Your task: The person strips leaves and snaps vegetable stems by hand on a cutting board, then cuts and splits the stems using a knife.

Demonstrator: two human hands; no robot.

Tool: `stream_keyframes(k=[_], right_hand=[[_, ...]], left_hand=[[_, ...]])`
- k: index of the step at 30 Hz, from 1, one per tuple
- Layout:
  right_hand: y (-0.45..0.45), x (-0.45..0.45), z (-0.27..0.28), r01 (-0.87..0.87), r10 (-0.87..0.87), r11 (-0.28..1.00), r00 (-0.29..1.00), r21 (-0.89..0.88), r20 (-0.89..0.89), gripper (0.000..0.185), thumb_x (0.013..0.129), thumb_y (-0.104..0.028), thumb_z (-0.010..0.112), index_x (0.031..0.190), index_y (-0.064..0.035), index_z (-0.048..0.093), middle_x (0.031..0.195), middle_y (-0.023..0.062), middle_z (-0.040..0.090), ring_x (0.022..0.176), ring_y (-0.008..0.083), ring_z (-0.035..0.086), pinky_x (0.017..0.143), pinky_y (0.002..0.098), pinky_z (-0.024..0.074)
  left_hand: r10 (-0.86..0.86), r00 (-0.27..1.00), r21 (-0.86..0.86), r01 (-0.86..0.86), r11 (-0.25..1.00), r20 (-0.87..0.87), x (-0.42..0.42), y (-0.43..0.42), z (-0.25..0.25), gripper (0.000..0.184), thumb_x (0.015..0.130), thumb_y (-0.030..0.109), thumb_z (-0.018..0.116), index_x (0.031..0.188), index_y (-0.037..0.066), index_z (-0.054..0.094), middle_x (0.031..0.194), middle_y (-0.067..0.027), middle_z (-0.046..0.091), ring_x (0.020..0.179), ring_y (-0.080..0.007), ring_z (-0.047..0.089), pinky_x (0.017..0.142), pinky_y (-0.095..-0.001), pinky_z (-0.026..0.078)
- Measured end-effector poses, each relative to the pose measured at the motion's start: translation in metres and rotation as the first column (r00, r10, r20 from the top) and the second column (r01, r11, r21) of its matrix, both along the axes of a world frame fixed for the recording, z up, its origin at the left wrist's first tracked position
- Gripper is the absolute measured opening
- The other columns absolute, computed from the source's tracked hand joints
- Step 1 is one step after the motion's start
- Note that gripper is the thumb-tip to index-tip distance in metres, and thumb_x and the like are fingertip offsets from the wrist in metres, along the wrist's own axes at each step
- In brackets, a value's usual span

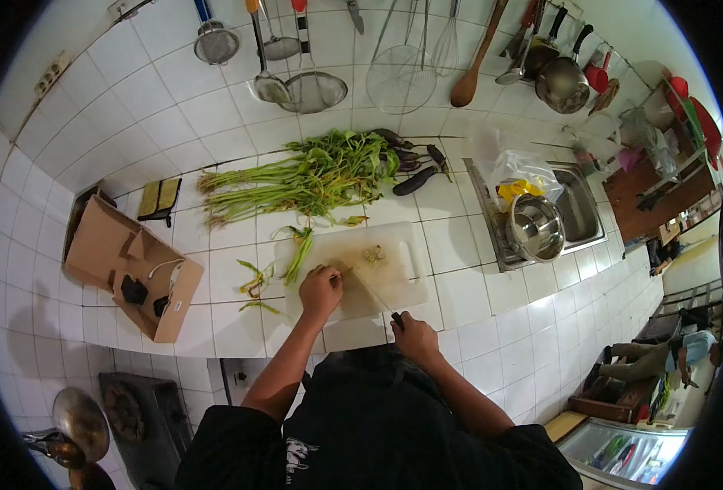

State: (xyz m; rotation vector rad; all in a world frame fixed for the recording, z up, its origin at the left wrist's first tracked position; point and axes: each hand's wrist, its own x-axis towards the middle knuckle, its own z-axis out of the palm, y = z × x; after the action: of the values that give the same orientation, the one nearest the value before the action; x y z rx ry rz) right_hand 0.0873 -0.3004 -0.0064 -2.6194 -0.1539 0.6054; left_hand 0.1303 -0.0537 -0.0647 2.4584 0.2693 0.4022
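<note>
Right hand (pixel 416 338) clamped on knife (pixel 373 292), near edge of cutting board (pixel 353 237).
Left hand (pixel 321 291) curled over board's left side, forearm angled in; can't tell if fingers pinch anything. Greens (pixel 296 180) on white tile counter (pixel 459 237) beyond board, eggplants (pixel 415 181) at their right end, steel bowl (pixel 535 228) by sink (pixel 578 204).

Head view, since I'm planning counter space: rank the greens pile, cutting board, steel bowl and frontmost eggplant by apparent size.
Largest to smallest:
greens pile
cutting board
steel bowl
frontmost eggplant
</note>
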Motion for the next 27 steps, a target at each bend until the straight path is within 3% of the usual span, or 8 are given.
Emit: stream_keyframes(k=[10,12,17,23,27], right_hand=[[0.022,0.023,0.01,-0.041,0.041,0.999,0.999,-0.024,0.023,0.032,0.096,-0.035,0.055,0.103,-0.004,0.057,0.085,0.0257,0.068,0.083,0.047,0.066,0.075,0.0577,0.0512],[0.027,0.035,0.004,-0.128,0.129,0.992,0.986,-0.016,0.102,0.029,0.097,-0.032,0.052,0.102,-0.004,0.056,0.084,0.0249,0.069,0.084,0.0447,0.068,0.075,0.0559,0.0528],[0.006,0.022,-0.006,-0.061,0.062,0.994,0.998,-0.089,0.011,0.031,0.098,-0.035,0.054,0.104,-0.0049,0.054,0.082,0.0231,0.069,0.081,0.0447,0.068,0.073,0.0567,0.0521],[-0.006,0.009,-0.008,-0.01,0.012,0.996,0.999,-0.089,0.03,0.031,0.098,-0.037,0.053,0.105,-0.0068,0.054,0.082,0.0231,0.069,0.081,0.0445,0.068,0.073,0.0573,0.0509],[0.002,0.004,-0.003,-0.006,0.007,0.999,0.999,-0.053,0.031,0.031,0.098,-0.037,0.053,0.104,-0.0066,0.054,0.082,0.0233,0.069,0.081,0.0445,0.068,0.072,0.0578,0.0507]], left_hand=[[-0.038,0.999,0.012,0.039,0.999,-0.013,-0.004,-0.004,0.01,0.008,0.078,0.01,0.068,0.086,0.011,0.07,0.088,-0.0086,0.065,0.084,-0.0321,0.065,0.071,-0.0428,0.053],[-0.026,0.999,-0.009,0.026,1.0,-0.036,-0.002,-0.003,0.008,0.009,0.078,0.01,0.067,0.087,0.011,0.069,0.089,-0.0086,0.065,0.084,-0.0326,0.066,0.07,-0.0428,0.053],[0.039,0.991,-0.079,-0.05,0.996,-0.129,-0.005,0.003,0.004,0.009,0.079,0.01,0.068,0.088,0.01,0.069,0.093,-0.0095,0.068,0.083,-0.0322,0.067,0.07,-0.0425,0.053],[0.03,0.999,-0.102,-0.032,0.994,-0.028,-0.003,0.0,-0.004,0.008,0.08,0.014,0.07,0.087,0.012,0.071,0.092,-0.0074,0.066,0.082,-0.03,0.067,0.07,-0.0416,0.054],[0.037,0.999,-0.027,-0.038,0.999,-0.006,0.0,-0.004,0.002,0.008,0.078,0.014,0.072,0.085,0.013,0.074,0.092,-0.0038,0.065,0.089,-0.0266,0.065,0.073,-0.0399,0.054]])
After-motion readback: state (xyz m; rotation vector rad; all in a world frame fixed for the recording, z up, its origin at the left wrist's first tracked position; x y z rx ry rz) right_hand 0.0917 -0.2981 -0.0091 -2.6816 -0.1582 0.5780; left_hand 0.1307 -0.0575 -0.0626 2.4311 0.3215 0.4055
